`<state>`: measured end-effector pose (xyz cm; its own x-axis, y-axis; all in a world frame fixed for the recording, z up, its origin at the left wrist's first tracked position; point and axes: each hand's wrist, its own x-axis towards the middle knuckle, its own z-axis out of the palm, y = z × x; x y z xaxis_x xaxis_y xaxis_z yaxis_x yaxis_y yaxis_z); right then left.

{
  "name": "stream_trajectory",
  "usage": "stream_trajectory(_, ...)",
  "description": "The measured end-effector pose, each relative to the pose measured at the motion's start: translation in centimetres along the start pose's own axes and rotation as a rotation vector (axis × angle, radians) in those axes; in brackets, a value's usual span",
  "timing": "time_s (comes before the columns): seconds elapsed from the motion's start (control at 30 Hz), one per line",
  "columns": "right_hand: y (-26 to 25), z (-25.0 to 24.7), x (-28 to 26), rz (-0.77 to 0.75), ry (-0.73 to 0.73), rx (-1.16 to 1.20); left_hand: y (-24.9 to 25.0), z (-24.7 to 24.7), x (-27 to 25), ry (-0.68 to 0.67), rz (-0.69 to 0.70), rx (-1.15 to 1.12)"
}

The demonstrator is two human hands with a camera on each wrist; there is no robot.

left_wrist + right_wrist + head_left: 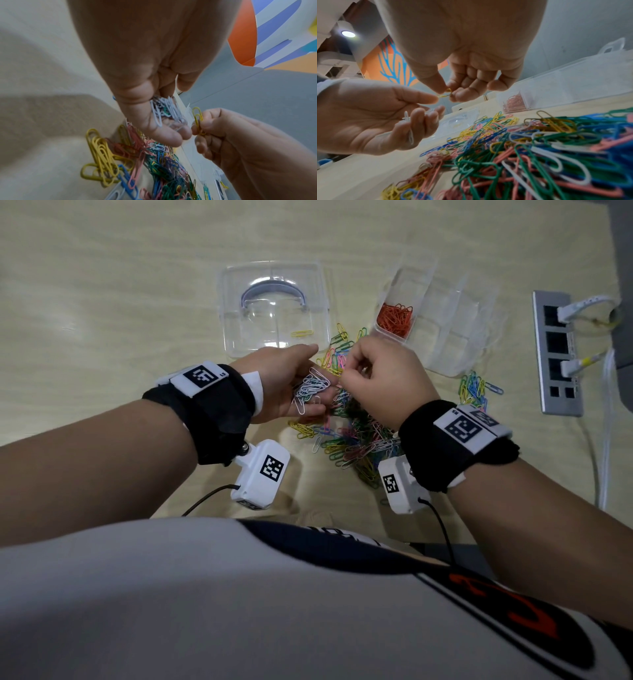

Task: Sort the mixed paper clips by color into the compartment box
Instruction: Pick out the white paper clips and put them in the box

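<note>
Mixed paper clips (356, 440): heaped on the table (102, 285) beneath both hands, a small cluster (474, 386) well apart at 3 o'clock. White clips (310, 388) are cupped in the upturned left hand (287, 385). A yellow clip (198, 120) is pinched by the right hand (383, 374). Compartment box (442, 313): at 1 o'clock, orange clips (395, 318) in its nearest compartment. Clear lid (274, 306): at 12 o'clock, one yellow clip on it. Bare table lies at 10 o'clock. The heap's near edge is hidden by the wrist cameras.

Head view looks down; both wrist views closely share the paper clips (356, 440)
</note>
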<state>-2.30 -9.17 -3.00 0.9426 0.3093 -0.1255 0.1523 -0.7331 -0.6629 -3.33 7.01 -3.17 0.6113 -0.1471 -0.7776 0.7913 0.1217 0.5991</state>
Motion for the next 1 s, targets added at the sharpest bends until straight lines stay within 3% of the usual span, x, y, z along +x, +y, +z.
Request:
stream_trajectory(0.2, -0.1, 0.2, 0.1, -0.035, 0.000, -0.163, 0.2, 0.0, 0.0, 0.004, 0.010, -0.020)
stream_trajectory(0.33, -1.0, 0.8, -0.1, -0.155, -0.089, -0.132, 0.3, 0.1, 0.1, 0.037, 0.007, -0.060)
stream_trajectory(0.5, -1.2, 1.3, 0.2, -0.217, -0.118, -0.310, 0.0, 0.2, 0.1, 0.046, 0.011, -0.048)
stream_trajectory(0.83, -1.7, 1.6, 0.1, -0.277, -0.087, -0.203, 0.2, 0.4, -0.3, 0.048, 0.032, -0.075)
stream_trajectory(1.0, -1.7, 1.4, 0.4, -0.356, -0.164, -0.391, 0.0, 0.4, -0.3, 0.054, 0.024, -0.044)
